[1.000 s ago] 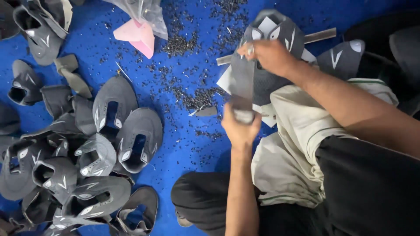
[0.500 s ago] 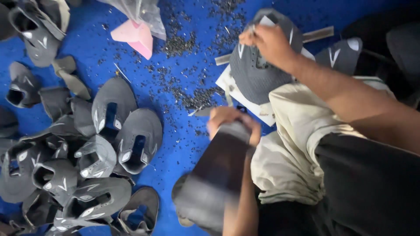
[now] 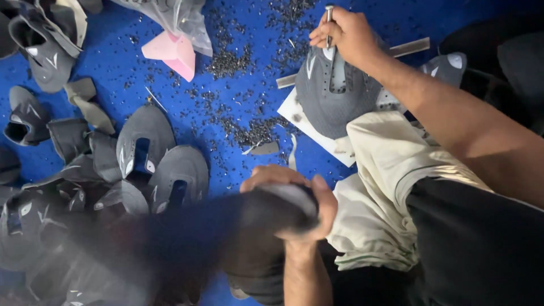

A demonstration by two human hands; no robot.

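Head view: the left hand (image 3: 294,198) is closed around a grey shoe upper (image 3: 249,226), now blurred and carried out toward the pile of uppers (image 3: 141,164) on the blue floor (image 3: 238,85), where half a second ago it sat nearer the lap. The right hand (image 3: 348,34), fingers wrapped round a thin metal tool (image 3: 328,22), has risen above the next grey upper (image 3: 334,90) on the white board (image 3: 294,110), suggesting one piece is finished and the next is under work.
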